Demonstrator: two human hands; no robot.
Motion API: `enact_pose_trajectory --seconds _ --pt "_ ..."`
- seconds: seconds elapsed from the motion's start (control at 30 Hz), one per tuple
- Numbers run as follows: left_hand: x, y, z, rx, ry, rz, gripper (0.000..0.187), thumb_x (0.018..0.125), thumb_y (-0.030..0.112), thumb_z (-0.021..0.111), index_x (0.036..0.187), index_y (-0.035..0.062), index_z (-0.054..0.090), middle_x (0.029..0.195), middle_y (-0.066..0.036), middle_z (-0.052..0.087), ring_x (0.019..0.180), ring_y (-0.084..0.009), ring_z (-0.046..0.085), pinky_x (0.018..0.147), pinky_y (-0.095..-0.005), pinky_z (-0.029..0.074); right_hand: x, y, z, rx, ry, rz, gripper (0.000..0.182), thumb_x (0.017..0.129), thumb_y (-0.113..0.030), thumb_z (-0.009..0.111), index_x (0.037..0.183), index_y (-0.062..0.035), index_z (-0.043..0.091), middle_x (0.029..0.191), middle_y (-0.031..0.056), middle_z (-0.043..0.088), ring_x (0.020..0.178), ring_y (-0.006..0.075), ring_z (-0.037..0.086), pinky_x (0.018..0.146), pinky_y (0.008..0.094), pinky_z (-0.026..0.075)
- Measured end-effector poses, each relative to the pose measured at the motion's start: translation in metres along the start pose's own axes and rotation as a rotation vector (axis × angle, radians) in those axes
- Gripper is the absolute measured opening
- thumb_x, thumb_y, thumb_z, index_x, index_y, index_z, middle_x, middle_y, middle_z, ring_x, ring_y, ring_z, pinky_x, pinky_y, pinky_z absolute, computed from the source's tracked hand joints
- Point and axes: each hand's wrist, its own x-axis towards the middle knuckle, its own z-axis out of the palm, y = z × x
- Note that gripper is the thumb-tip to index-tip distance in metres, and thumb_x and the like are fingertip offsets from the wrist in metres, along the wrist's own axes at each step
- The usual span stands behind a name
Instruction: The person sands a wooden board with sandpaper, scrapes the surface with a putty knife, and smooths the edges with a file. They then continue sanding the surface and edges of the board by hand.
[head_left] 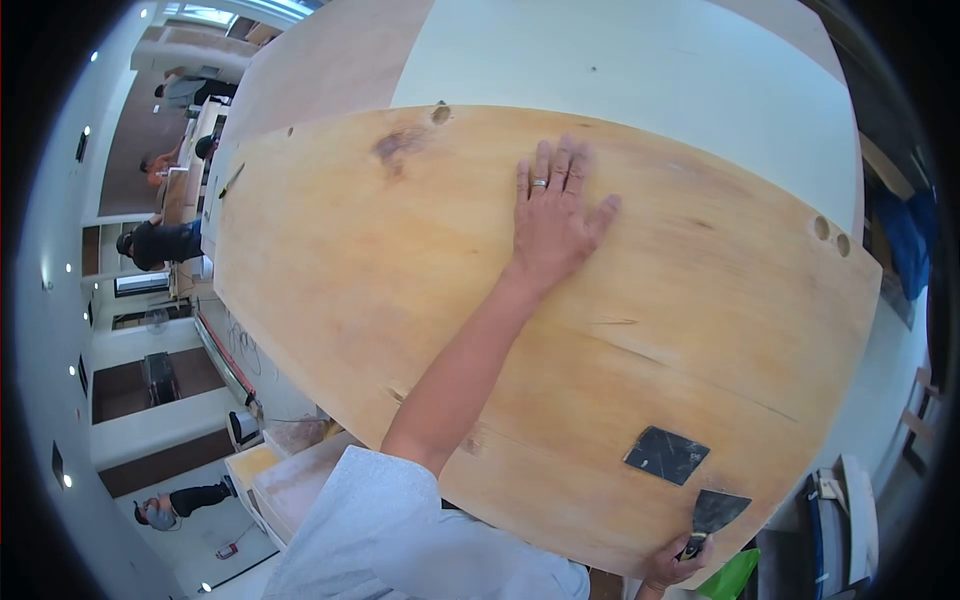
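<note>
My left hand point(555, 215) lies flat, palm down with fingers stretched, on a large wooden board point(400, 260); a ring is on one finger. At the board's near right edge, my right hand point(675, 567) is wrapped around the dark handle of a putty knife point(720, 510), its wide blade pointing up and away over the board. Just beyond that blade, a dark, scuffed, roughly square flat piece point(667, 455) rests on the wood. The board's surface shows a dark knot, thin cracks and several round holes near its far edge.
A white panel point(620, 60) lies past the board. A thin tool point(232, 180) sits at its left end. Several people are farther left, one in a dark shirt point(165, 243). Green material point(733, 575) is by my right hand; blue material point(900, 235) is at far right.
</note>
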Motion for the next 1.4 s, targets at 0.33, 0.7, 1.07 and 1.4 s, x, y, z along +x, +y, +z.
enact_pose_trajectory --seconds 0.33,0.7,1.07,1.4 --pt "0.013 -0.048 -0.013 -0.048 -0.002 0.023 0.079 0.104 0.057 0.052 0.164 0.0095 0.038 0.172 -0.015 0.033 0.16 -0.0403 0.024 0.13 -0.0564 0.013 0.006 -0.002 -0.001 -0.04 -0.03 0.054 0.05 0.106 -0.017 0.066 0.148 0.003 0.046 0.14 0.0267 0.058 0.123 0.0442 0.061 0.105 0.0484 0.051" --pt "-0.119 -0.121 -0.056 -0.029 0.028 -0.106 0.073 0.107 0.049 0.051 0.164 0.0054 0.037 0.17 -0.019 0.034 0.158 -0.0443 0.027 0.129 -0.0595 0.017 0.029 -0.04 -0.006 -0.094 0.004 0.161 0.046 0.11 -0.019 0.06 0.149 0.0024 0.047 0.142 0.0239 0.058 0.124 0.0398 0.06 0.105 0.046 0.05" --pt "-0.156 -0.261 -0.105 -0.1 0.003 -0.093 0.076 0.104 0.048 0.056 0.165 0.0073 0.037 0.172 -0.015 0.033 0.16 -0.04 0.026 0.13 -0.0567 0.016 0.032 -0.212 0.001 0.219 0.033 0.226 0.043 0.109 -0.013 0.061 0.148 0.0021 0.051 0.146 0.0177 0.059 0.128 0.0286 0.059 0.11 0.0403 0.046" --pt "-0.188 -0.306 -0.139 -0.145 -0.046 -0.22 0.077 0.101 0.043 0.061 0.164 0.0041 0.037 0.17 -0.015 0.037 0.159 -0.0391 0.028 0.13 -0.0576 0.016 0.088 -0.372 0.068 0.101 -0.303 -0.133 0.041 0.103 -0.006 0.065 0.142 0.0045 0.057 0.132 0.0252 0.065 0.115 0.0396 0.066 0.101 0.044 0.051"
